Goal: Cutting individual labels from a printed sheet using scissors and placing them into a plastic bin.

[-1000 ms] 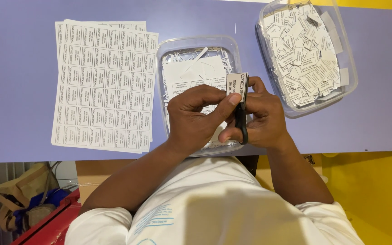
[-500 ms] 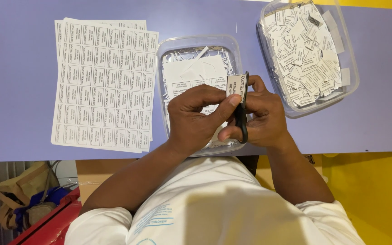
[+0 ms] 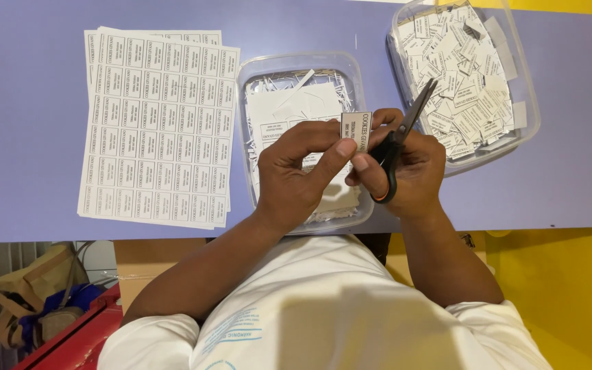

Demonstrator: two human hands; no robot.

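Pinching a small printed label (image 3: 355,130) upright between thumb and fingertips of the left hand (image 3: 296,175), just above the near edge of the purple table (image 3: 29,137). Gripping black-handled scissors (image 3: 399,137) in the right hand (image 3: 412,175), fingers clenched through the loops, blades angled up and away to the right. Label close beside the blades, apparently not between them; hard to tell how far the blades are parted.

Judged as a trimming step: one label singled out, its edges being tidied. For a clean cut, calls for the label's margin slid squarely between the blades, the pinch kept clear of the cutting line, then a single short snip along the printed border.

Directly beneath and beyond both hands, a clear plastic tub (image 3: 241,89) holding thin paper offcuts (image 3: 275,79) and a partly cut sheet. Off to the left, lying flat on the table, a stack of uncut label sheets (image 3: 159,130), printed in a grid. Farther off to the right, a second clear tub (image 3: 525,103), heaped with loose cut labels (image 3: 460,82), well apart from the uncut sheets.
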